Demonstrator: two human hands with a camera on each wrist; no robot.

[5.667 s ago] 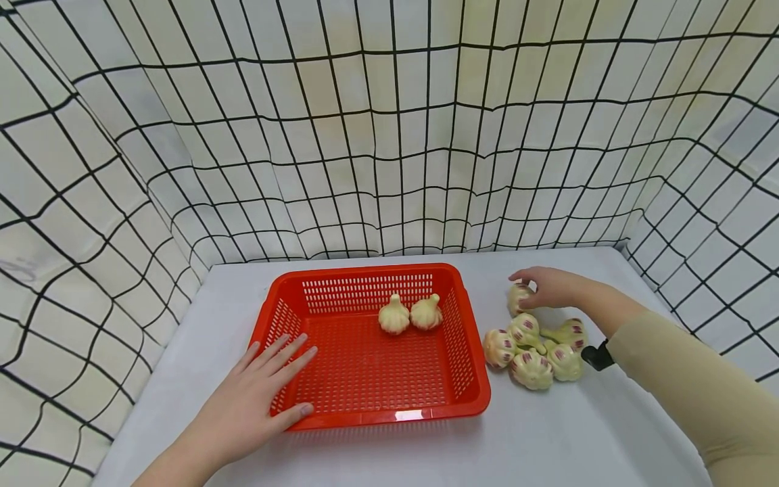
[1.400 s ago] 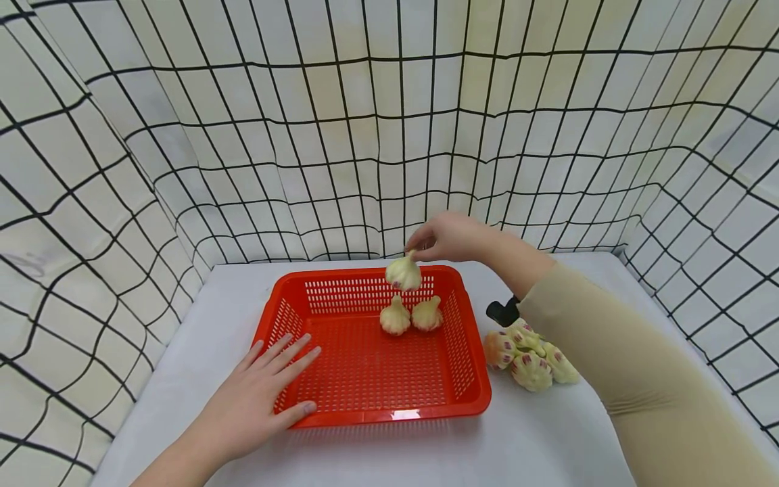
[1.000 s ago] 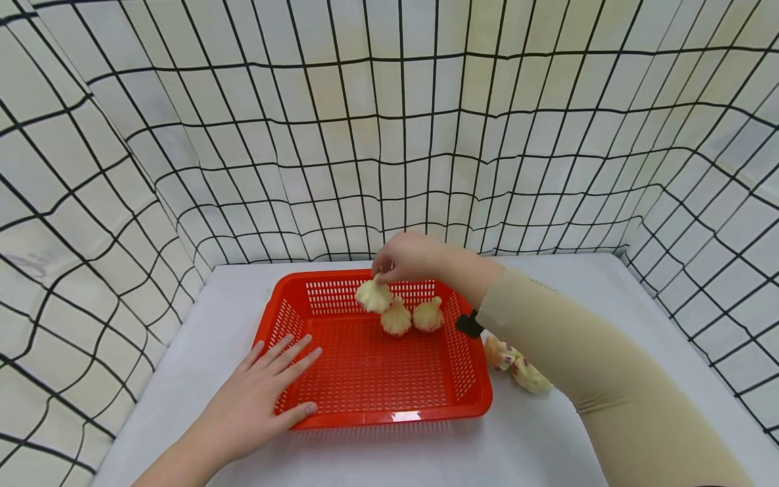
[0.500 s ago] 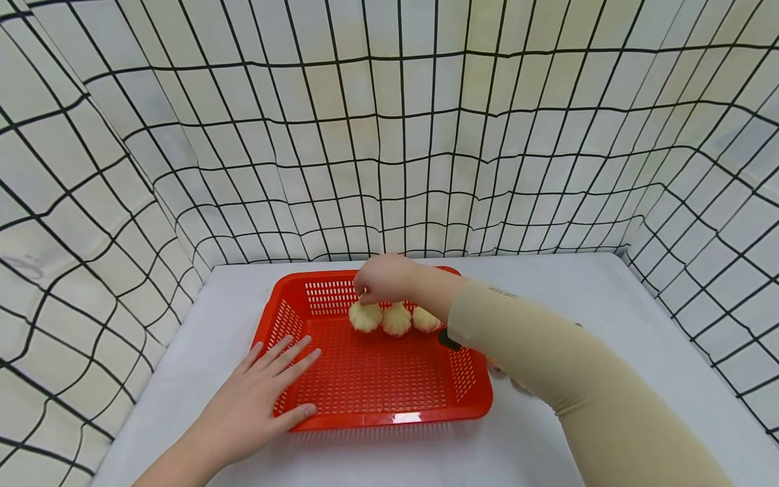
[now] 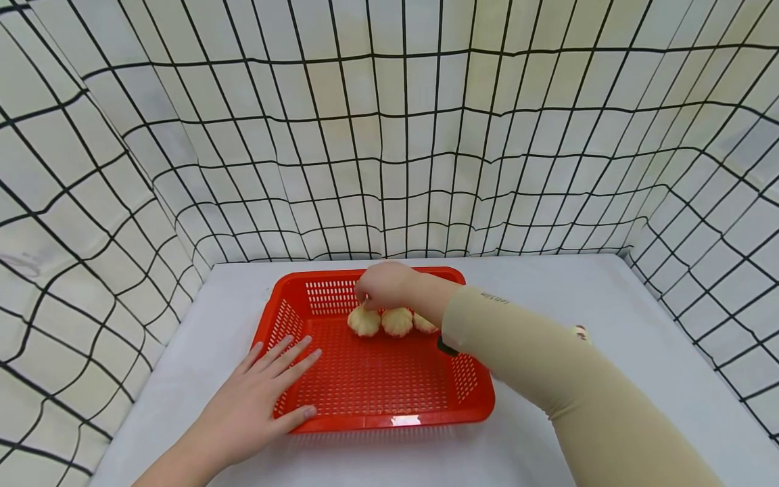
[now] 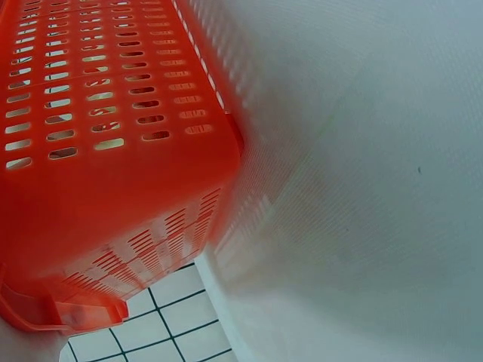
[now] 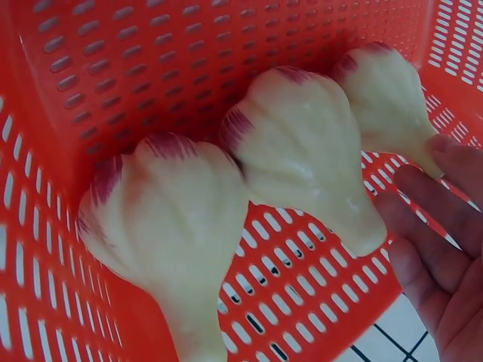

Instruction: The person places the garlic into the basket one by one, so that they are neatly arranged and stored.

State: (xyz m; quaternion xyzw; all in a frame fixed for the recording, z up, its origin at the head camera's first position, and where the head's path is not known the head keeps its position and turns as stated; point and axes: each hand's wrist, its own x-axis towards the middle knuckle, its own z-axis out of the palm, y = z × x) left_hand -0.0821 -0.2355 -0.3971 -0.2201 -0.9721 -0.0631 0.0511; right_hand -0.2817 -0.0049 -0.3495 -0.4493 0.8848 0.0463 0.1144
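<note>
Inside red basket point(image 5: 371, 379), I'm seeing right hand point(image 5: 389, 284) pinching garlic bulb point(image 5: 364, 323); right wrist view baring necks point(image 7: 353, 222) head view's hiding; left hand point(image 5: 255, 396) lying splayed over left rim point(image 5: 264, 318); room remaining nearside.

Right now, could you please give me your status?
Left hand on rim of red plastic basket. Right hand pinching stem of leftmost purple-marked cream garlic bulb inside. Beige fabric sleeve partly blocking head view.
</note>
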